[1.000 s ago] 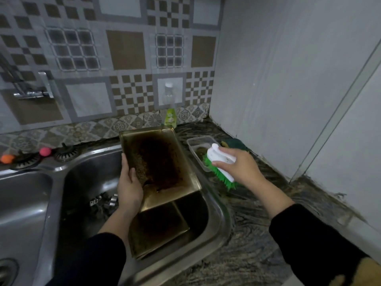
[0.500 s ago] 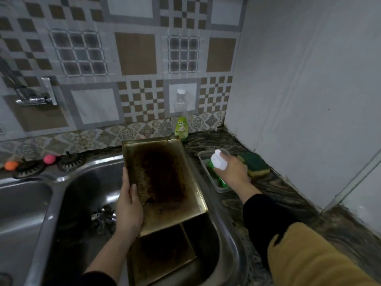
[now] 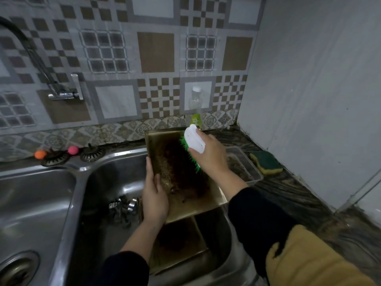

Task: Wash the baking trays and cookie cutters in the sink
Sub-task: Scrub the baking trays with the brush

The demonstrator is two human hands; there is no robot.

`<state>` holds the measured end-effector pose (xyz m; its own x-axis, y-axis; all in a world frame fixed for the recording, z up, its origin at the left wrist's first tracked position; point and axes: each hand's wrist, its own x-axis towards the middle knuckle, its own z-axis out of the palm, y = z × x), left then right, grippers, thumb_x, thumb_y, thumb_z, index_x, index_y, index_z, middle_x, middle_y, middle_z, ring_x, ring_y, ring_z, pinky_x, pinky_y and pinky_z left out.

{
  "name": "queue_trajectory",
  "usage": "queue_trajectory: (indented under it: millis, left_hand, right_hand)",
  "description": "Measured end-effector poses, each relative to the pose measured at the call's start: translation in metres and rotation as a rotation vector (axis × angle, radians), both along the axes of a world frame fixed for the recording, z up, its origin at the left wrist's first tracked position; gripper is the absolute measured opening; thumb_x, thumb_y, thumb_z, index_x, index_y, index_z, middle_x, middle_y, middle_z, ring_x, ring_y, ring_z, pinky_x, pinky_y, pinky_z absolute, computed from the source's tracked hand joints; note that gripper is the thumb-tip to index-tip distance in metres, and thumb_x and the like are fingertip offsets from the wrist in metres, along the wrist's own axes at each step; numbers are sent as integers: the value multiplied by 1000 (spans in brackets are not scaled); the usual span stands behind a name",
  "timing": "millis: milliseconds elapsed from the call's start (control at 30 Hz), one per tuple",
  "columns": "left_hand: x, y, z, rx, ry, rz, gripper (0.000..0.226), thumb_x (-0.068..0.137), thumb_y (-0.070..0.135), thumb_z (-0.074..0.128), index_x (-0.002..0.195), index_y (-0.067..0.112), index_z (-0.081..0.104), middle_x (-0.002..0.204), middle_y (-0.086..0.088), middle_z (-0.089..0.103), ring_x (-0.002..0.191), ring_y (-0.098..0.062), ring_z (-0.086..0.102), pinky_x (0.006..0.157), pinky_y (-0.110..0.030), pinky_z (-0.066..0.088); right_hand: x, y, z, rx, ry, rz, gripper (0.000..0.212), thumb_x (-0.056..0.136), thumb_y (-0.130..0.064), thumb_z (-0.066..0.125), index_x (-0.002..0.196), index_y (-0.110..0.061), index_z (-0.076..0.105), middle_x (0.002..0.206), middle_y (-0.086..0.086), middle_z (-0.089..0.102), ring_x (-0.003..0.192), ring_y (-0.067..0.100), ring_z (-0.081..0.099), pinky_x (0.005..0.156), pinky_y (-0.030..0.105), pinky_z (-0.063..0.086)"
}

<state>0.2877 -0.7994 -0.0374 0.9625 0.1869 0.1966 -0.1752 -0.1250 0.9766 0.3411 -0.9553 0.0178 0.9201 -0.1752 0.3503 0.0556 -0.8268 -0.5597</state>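
Note:
A gold baking tray point(image 3: 191, 205) with a dark burnt middle leans over the right sink basin point(image 3: 107, 178). My left hand point(image 3: 154, 195) grips its left edge. My right hand point(image 3: 210, 155) holds a scrub brush point(image 3: 192, 142) with a white handle and green bristles over the tray's upper right part. A second dirty tray point(image 3: 179, 242) lies lower in the basin, partly under the first. Several metal cookie cutters point(image 3: 123, 207) sit on the basin floor to the left of the trays.
A clear plastic tub point(image 3: 243, 168) and a green-and-yellow sponge point(image 3: 266, 162) sit on the dark counter at right. A dish soap bottle point(image 3: 195, 112) stands by the tiled wall. The tap point(image 3: 61, 93) is at left, with two drain strainers point(image 3: 72, 155) on the sink ledge.
My right hand has lifted the brush out of the plastic tub and carried it left onto the tray's upper right area. My left hand keeps holding the tray.

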Motion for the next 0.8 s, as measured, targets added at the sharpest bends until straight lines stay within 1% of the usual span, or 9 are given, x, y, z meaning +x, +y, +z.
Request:
queue_trajectory:
  millis: [133,267,333,467,533,633,667,733,800]
  left_hand:
    - [2,14,5,-59,-39,50,56,103,5,30,152,29,18,138,19,35,114,17,33,82,10,26]
    - [1,29,2,-44,-76,22,57,102,4,31,152,30,20,137,23,31,103,36,30,82,12,26]
    - [-6,25,1,-35,-96,-10,58,102,2,31,152,29,20,141,24,29,109,37,28,88,10,26]
    - [-20,9,7,2,-181,-76,62,99,-5,32,151,27,21,142,30,28,126,26,26,104,0,21]
    - [-21,7,12,-14,-195,-66,61,99,-3,32,151,27,21,143,28,30,127,23,27,104,0,22]
    - [-17,15,18,-69,-195,-4,60,99,-3,32,152,23,21,149,14,30,127,20,27,102,2,23]
    - [-15,19,19,-90,-191,9,59,99,-4,32,152,21,21,148,14,29,124,23,27,100,3,23]
    - [-13,29,19,-102,-189,32,59,99,-5,33,152,19,20,143,18,28,114,34,30,97,5,24]
    - [-13,36,17,-71,-197,51,58,100,-3,33,152,19,19,143,18,27,114,34,30,97,5,25]
  right_hand:
    - [-50,14,-29,67,-47,33,66,85,-37,65,144,-23,38,136,3,54,123,21,51,100,31,39]
    - [-91,20,-48,127,-91,85,65,83,-33,70,141,-22,44,135,-1,56,121,14,53,93,11,33]
    - [-74,16,-37,114,-87,47,65,84,-33,69,142,-21,43,136,1,55,122,17,52,94,14,33]
    - [-20,0,6,189,-112,-33,65,85,-33,67,143,-19,41,137,7,53,122,24,51,101,33,40]
    - [-10,-3,19,184,-123,-42,65,85,-33,67,143,-18,41,138,7,52,123,25,50,101,33,39]
    - [-36,13,6,205,-67,26,66,84,-35,68,143,-24,40,136,5,54,120,23,53,100,37,44]
    - [-54,24,-4,213,-56,76,66,84,-35,69,143,-26,40,134,3,56,119,21,54,99,33,44]
    - [-91,46,-27,194,-83,178,65,82,-36,70,141,-27,43,133,-3,57,118,14,54,94,17,40]
    - [-106,62,-38,167,-129,218,64,81,-36,71,139,-26,46,136,-8,54,120,7,52,91,3,31]
